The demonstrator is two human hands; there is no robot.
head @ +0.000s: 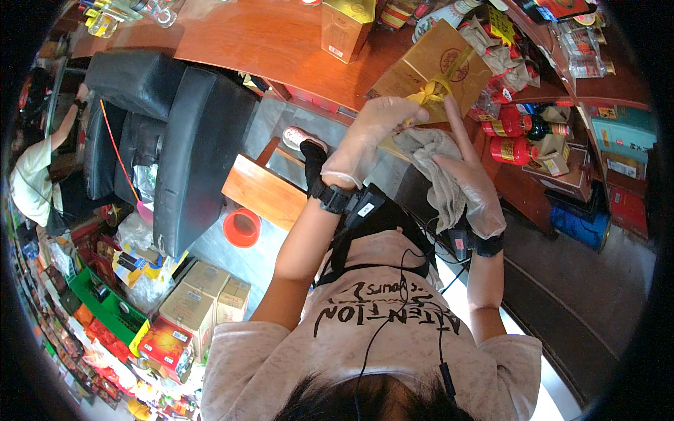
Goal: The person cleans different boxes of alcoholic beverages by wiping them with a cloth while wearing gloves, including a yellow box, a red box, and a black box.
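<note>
A gold cardboard gift box (408, 60) stands tilted at the edge of the wooden counter, tied with a yellow ribbon (433, 92) in a bow. My left hand (371, 131), in a thin clear glove, has its fingertips closed at the ribbon's lower end beside the bow. My right hand (471, 181), gloved too, grips a grey cloth (445, 202) that hangs from it. The right index finger reaches up to the box face near the bow. The box's underside is hidden behind my hands and the cloth.
On the wooden counter (253, 37) stands another gold box (345, 31). Red bottles (508, 150) fill the right shelf. A wooden stool (263, 189), a red bucket (242, 228), a black armchair (187, 152) and cartons (192, 302) occupy the left. Another person (37, 179) is at far left.
</note>
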